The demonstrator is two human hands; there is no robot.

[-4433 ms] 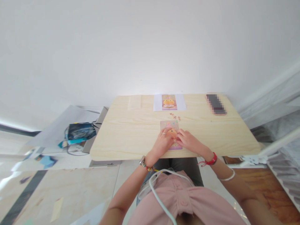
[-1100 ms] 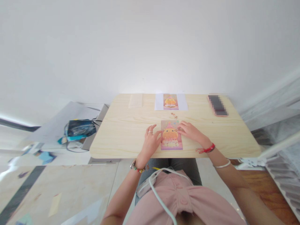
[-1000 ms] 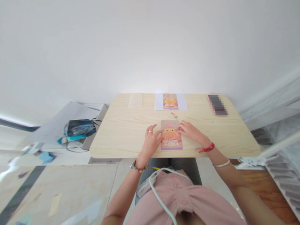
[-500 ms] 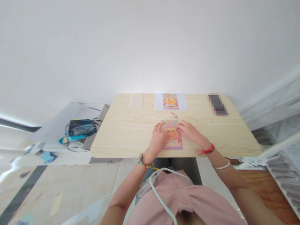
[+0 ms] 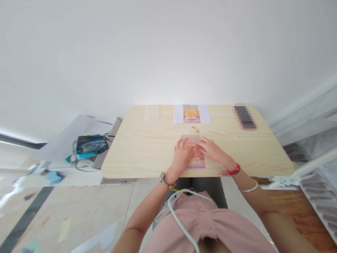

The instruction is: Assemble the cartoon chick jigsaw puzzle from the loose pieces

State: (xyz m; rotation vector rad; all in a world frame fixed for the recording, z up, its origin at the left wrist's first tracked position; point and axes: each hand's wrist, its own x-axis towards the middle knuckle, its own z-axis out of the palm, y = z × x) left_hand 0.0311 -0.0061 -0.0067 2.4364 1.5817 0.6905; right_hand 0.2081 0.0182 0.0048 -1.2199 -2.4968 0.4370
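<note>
A pink and purple picture card (image 5: 197, 163) with an orange cartoon figure lies flat near the table's front edge. My left hand (image 5: 182, 154) rests over its left side, fingers stretched out and apart, thumb reaching toward the middle of the picture. From the right, my right hand (image 5: 212, 150) touches the card's upper right part. Its thumb and fingertips are drawn together there, and whatever they hold is too small to make out. Just beyond the card lie several small brown pieces (image 5: 195, 129). Both hands cover part of the picture.
A matching picture (image 5: 191, 114) lies on a white sheet (image 5: 178, 114) at the table's back edge. To its left is a pale translucent sheet (image 5: 152, 113). A blurred-out phone (image 5: 245, 117) lies at back right. The wooden table (image 5: 137, 151) stands against a white wall.
My left hand has shifted slightly right, its thumb now farther over the picture. My right hand has moved slightly left, nearer to the left thumb. The card stays in place.
</note>
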